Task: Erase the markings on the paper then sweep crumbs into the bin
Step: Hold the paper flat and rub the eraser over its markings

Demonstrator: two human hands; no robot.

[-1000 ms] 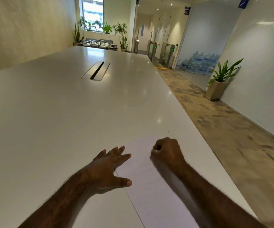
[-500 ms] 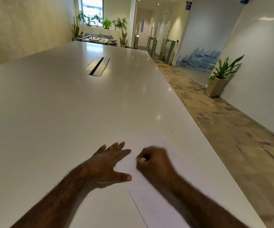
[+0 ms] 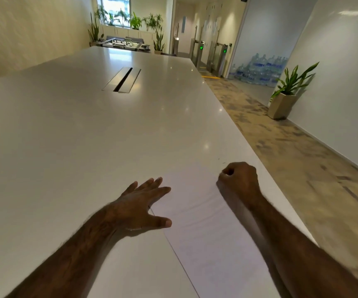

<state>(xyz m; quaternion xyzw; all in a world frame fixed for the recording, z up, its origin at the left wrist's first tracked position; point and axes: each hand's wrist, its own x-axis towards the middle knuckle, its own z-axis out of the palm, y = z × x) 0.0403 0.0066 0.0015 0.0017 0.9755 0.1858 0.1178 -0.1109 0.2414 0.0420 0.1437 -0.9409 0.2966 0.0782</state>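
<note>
A white sheet of paper [image 3: 206, 244] lies near the right edge of the long white table [image 3: 77, 136]. Faint grey lines cross the sheet between my hands. My left hand [image 3: 139, 207] lies flat with fingers spread, pressing down the sheet's left edge. My right hand [image 3: 238, 181] is a tight fist resting on the paper's far right corner, gripping a small eraser that its fingers hide. A few dark crumbs [image 3: 223, 162] lie on the table just beyond the fist. No bin is in view.
The table's right edge runs close past my right forearm, with patterned carpet below. A cable slot [image 3: 122, 79] sits mid-table. A potted plant [image 3: 285, 97] and stacked water bottles [image 3: 260, 69] stand by the right wall.
My right fist slid left across the paper toward my left hand, then back right and further away to the far corner. My left hand stayed pressed on the sheet.
</note>
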